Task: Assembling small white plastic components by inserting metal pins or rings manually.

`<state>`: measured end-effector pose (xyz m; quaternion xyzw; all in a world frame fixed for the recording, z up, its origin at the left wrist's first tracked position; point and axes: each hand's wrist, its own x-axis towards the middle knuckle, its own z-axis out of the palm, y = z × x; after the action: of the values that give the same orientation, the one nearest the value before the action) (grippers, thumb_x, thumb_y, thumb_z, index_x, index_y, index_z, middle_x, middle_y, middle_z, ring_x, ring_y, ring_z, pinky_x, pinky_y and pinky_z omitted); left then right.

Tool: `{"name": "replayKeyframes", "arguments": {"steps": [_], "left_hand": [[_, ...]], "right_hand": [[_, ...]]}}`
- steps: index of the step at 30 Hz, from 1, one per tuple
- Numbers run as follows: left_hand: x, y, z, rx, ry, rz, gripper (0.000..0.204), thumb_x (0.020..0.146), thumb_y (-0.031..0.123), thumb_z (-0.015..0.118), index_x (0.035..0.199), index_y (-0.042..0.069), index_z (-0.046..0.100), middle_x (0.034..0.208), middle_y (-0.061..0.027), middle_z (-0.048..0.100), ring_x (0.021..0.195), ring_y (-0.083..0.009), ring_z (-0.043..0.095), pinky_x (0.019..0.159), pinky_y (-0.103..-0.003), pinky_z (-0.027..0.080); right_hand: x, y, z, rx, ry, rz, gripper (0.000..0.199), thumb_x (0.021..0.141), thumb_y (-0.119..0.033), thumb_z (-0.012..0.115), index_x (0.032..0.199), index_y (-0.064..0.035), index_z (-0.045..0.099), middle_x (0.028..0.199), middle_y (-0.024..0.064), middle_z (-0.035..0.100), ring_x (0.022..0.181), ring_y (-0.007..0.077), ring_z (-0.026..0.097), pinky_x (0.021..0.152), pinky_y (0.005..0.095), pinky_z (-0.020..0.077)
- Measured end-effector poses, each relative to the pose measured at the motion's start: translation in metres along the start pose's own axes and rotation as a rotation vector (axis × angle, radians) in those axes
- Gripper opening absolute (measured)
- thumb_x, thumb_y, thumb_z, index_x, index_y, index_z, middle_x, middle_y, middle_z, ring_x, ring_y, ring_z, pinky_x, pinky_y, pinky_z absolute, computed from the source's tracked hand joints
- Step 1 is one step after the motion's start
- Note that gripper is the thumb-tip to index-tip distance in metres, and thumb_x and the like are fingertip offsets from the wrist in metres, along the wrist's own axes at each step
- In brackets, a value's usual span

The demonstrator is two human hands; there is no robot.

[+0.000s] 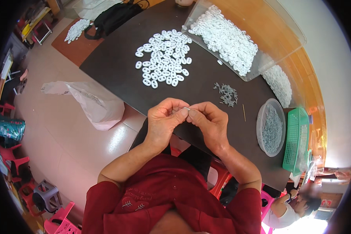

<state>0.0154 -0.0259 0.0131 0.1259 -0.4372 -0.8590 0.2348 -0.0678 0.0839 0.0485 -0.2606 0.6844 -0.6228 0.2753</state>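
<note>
Just over the near edge of the dark table (121, 62), my left hand (163, 123) and my right hand (211, 126) meet fingertip to fingertip. Between their thumbs and forefingers they pinch a small white piece (187, 109), mostly covered by the fingers. Beyond them lies a loose spread of white oval pieces (163, 58), each with two holes. To the right of that spread is a little heap of grey screws (228, 94). A thin brass-coloured rod (244, 112) lies beside the heap, closer to my right hand.
At the back, a clear bin (288, 31) holds many white pieces. On the right stand a round tub (258, 132) of screws and a green basket (294, 140). A pale plastic bag (101, 105) hangs by the left table edge. Another person (286, 210) sits at lower right.
</note>
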Motion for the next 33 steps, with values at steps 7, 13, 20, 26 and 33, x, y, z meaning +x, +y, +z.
{"name": "replayKeyframes", "arguments": {"steps": [7,13,20,26,33], "left_hand": [[-0.012,0.01,-0.01,-0.006,0.077,-0.013,0.008,0.086,0.004,0.058,0.091,-0.003,0.056,0.078,-0.0087,0.061,0.063,-0.0106,0.055,0.058,-0.022,0.046],[-0.032,0.007,-0.031,0.076,0.055,-0.019,0.008,0.086,0.003,0.057,0.092,-0.001,0.056,0.077,-0.0051,0.061,0.062,-0.0055,0.053,0.056,-0.018,0.044],[-0.034,0.013,-0.039,0.097,0.048,-0.03,0.008,0.085,0.003,0.058,0.092,-0.001,0.057,0.076,-0.0041,0.06,0.063,-0.0048,0.052,0.057,-0.018,0.044],[-0.03,0.015,-0.035,0.08,0.049,-0.045,0.006,0.083,0.002,0.059,0.088,-0.001,0.057,0.076,-0.0074,0.061,0.062,-0.0085,0.055,0.056,-0.02,0.045],[-0.01,0.016,-0.02,0.108,-0.028,-0.119,0.005,0.085,0.004,0.058,0.088,0.0,0.057,0.074,-0.0065,0.061,0.06,-0.0076,0.054,0.054,-0.019,0.045]], "right_hand": [[0.01,-0.003,0.001,-0.01,-0.034,-0.047,0.008,0.085,-0.003,0.059,0.089,0.0031,0.061,0.08,0.0036,0.062,0.072,0.0077,0.055,0.069,0.0203,0.0455],[0.06,0.017,0.023,-0.626,-0.033,-0.643,0.014,0.074,-0.001,0.065,0.088,-0.0044,0.065,0.071,0.0067,0.058,0.069,0.0191,0.054,0.06,0.0304,0.0425],[0.091,0.032,0.052,-0.974,-0.045,-0.9,0.018,0.067,-0.003,0.062,0.084,-0.0078,0.066,0.067,0.0082,0.05,0.067,0.0255,0.05,0.057,0.036,0.0414],[0.073,0.029,0.031,-0.999,-0.047,-0.869,0.019,0.068,-0.003,0.069,0.086,-0.0092,0.066,0.067,0.0056,0.051,0.065,0.0235,0.051,0.055,0.0355,0.0419],[0.059,0.026,-0.052,-1.059,0.222,-0.742,0.014,0.068,-0.001,0.068,0.081,-0.0056,0.064,0.07,0.0081,0.056,0.069,0.0263,0.054,0.061,0.0355,0.0439]]}}
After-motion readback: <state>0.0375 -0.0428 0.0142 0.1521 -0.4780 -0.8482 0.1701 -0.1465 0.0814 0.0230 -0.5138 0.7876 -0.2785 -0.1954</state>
